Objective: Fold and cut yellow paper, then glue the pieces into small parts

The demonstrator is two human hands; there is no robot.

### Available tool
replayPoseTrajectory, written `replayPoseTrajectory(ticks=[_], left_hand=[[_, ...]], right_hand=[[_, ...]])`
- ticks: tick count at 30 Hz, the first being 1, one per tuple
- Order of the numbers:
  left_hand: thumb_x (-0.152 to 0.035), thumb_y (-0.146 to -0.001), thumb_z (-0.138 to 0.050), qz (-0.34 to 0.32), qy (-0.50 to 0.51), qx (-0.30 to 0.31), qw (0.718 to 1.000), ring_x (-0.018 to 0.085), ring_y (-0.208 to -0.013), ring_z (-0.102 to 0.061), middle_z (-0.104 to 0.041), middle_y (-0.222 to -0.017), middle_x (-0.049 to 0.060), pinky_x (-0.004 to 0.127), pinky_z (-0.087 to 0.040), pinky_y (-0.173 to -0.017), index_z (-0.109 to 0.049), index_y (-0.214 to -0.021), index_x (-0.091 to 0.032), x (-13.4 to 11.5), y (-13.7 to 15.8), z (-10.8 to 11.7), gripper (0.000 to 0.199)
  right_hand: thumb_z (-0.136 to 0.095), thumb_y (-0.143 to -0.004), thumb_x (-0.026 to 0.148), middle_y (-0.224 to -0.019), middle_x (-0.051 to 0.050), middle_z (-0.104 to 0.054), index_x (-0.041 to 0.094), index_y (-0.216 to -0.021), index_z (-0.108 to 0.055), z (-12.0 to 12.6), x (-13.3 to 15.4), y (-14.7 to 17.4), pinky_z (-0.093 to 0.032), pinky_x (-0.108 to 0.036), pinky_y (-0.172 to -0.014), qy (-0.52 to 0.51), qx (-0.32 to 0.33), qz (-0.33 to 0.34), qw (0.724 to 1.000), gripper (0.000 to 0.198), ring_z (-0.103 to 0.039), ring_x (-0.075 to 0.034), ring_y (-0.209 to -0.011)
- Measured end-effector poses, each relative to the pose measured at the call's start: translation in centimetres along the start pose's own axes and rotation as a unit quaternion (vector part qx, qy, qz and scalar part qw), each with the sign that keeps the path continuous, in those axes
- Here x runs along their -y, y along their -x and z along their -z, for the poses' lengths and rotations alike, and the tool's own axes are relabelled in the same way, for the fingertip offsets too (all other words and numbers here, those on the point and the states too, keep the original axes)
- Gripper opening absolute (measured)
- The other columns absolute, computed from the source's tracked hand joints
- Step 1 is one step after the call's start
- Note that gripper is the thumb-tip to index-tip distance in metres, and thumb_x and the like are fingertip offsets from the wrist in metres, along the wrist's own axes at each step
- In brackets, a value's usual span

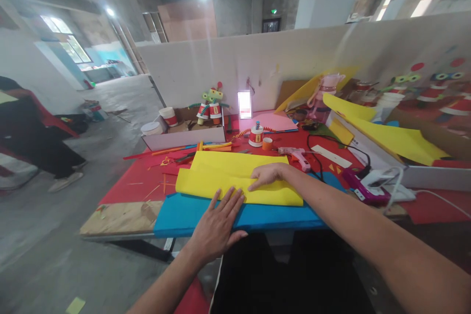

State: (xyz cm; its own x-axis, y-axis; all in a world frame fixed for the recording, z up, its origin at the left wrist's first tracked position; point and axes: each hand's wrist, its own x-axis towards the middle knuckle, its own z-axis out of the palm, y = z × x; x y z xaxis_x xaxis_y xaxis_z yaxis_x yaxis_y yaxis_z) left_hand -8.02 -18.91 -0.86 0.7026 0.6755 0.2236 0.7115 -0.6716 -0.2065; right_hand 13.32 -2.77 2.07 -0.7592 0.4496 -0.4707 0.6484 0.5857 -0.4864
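Note:
A yellow sheet [221,161], folded or rolled over along its near side, lies on a blue sheet or board [184,216] at the table's front. My left hand [221,221] rests with spread fingers, their tips on the near edge of the yellow sheet and the thumb held apart. Across the sheet's upper flap, my right hand [270,175] is bent, its thumb in front and its fingers at the flap's edge. Part of those fingers is hidden. Just beyond the sheet stand a small paper-cup figure [256,136] with coiled arms and an orange ring [267,143].
A pink glue gun [296,156] lies right of the sheet, near a purple power strip [364,186] with cables. Behind are a lit phone [244,104], cup figures [211,105] and a cardboard tray [184,137]. A white box [423,176] stands right. A person [33,132] is at left.

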Motion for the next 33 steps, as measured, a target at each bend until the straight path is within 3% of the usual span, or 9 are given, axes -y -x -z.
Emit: replayPoseTrajectory(ticks=[11,17,19,21,22,23,26,29,33], left_hand=[[-0.057,-0.09,-0.034,-0.031,-0.035,-0.05,0.998,0.026,-0.14,-0.029,-0.033,-0.151,0.008,0.043,-0.012,-0.115,-0.022,-0.149,-0.018,0.9,-0.7,-0.8,0.071],[-0.056,-0.09,-0.037,-0.046,-0.033,-0.061,0.997,0.024,-0.137,-0.035,-0.039,-0.149,0.006,0.042,-0.014,-0.114,-0.023,-0.148,-0.02,1.3,-1.0,-1.0,0.07],[-0.057,-0.089,-0.039,-0.046,-0.034,-0.062,0.996,0.024,-0.136,-0.036,-0.04,-0.148,0.006,0.041,-0.013,-0.115,-0.024,-0.148,-0.02,1.3,-1.0,-1.1,0.071],[-0.057,-0.088,-0.041,-0.045,-0.034,-0.066,0.996,0.025,-0.136,-0.037,-0.042,-0.147,0.007,0.042,-0.012,-0.115,-0.026,-0.147,-0.02,1.3,-1.0,-1.2,0.072],[-0.058,-0.087,-0.042,-0.046,-0.033,-0.07,0.996,0.025,-0.135,-0.038,-0.043,-0.146,0.008,0.042,-0.011,-0.115,-0.029,-0.147,-0.019,1.4,-1.0,-1.3,0.072],[-0.058,-0.087,-0.043,-0.047,-0.033,-0.071,0.996,0.026,-0.135,-0.038,-0.044,-0.145,0.008,0.043,-0.011,-0.115,-0.031,-0.145,-0.02,1.4,-1.0,-1.5,0.071],[-0.058,-0.086,-0.043,-0.057,-0.035,-0.073,0.995,0.026,-0.133,-0.04,-0.047,-0.143,0.009,0.045,-0.009,-0.116,-0.039,-0.142,-0.021,1.6,-0.9,-1.9,0.067],[-0.057,-0.086,-0.044,-0.064,-0.044,-0.076,0.994,0.027,-0.133,-0.041,-0.048,-0.142,0.011,0.045,-0.008,-0.115,-0.039,-0.141,-0.018,1.7,-0.9,-2.1,0.068],[-0.053,-0.087,-0.045,-0.068,-0.061,-0.071,0.993,0.027,-0.135,-0.038,-0.044,-0.145,0.011,0.045,-0.005,-0.115,-0.034,-0.144,-0.015,1.7,-0.9,-2.0,0.069]], right_hand=[[-0.059,-0.075,0.062,-0.08,-0.002,-0.066,0.011,-0.089,-0.07,0.9,0.6,0.3,-0.036,-0.023,-0.06,-0.001,-0.005,-0.015,1.0,0.054,-0.053,-0.013,-0.068],[-0.056,-0.081,0.057,-0.09,-0.009,-0.071,0.01,-0.095,-0.071,1.4,1.4,1.2,-0.04,-0.026,-0.06,0.096,-0.007,-0.039,0.995,0.051,-0.061,-0.018,-0.074],[-0.058,-0.081,0.055,-0.095,-0.011,-0.071,0.011,-0.094,-0.07,1.0,2.4,2.5,-0.044,-0.029,-0.065,0.138,-0.054,-0.079,0.986,0.048,-0.064,-0.022,-0.083],[-0.062,-0.081,0.05,-0.103,-0.013,-0.069,0.012,-0.105,-0.066,-0.4,3.8,3.8,-0.047,-0.033,-0.074,0.177,-0.205,-0.128,0.954,0.046,-0.063,-0.027,-0.095],[-0.059,-0.085,0.044,-0.108,-0.014,-0.067,0.011,-0.112,-0.061,-1.6,4.6,4.3,-0.046,-0.036,-0.082,0.202,-0.307,-0.127,0.922,0.042,-0.061,-0.027,-0.101],[-0.056,-0.088,0.039,-0.11,-0.015,-0.066,0.01,-0.114,-0.059,-3.0,5.5,4.6,-0.044,-0.039,-0.09,0.223,-0.358,-0.096,0.901,0.038,-0.059,-0.027,-0.107],[-0.041,-0.094,0.046,-0.135,-0.017,-0.052,0.005,-0.132,-0.045,-8.2,7.6,4.5,-0.029,-0.042,-0.11,0.238,-0.426,0.016,0.873,0.056,-0.043,-0.028,-0.129],[-0.035,-0.091,0.058,-0.147,-0.02,-0.036,-0.002,-0.14,-0.031,-12.5,8.4,4.1,-0.021,-0.043,-0.115,0.217,-0.45,0.001,0.866,0.078,-0.029,-0.031,-0.138],[-0.031,-0.09,0.062,-0.151,-0.02,-0.029,-0.003,-0.143,-0.026,-14.4,8.0,4.3,-0.014,-0.044,-0.118,0.209,-0.464,-0.004,0.861,0.084,-0.02,-0.032,-0.141]])
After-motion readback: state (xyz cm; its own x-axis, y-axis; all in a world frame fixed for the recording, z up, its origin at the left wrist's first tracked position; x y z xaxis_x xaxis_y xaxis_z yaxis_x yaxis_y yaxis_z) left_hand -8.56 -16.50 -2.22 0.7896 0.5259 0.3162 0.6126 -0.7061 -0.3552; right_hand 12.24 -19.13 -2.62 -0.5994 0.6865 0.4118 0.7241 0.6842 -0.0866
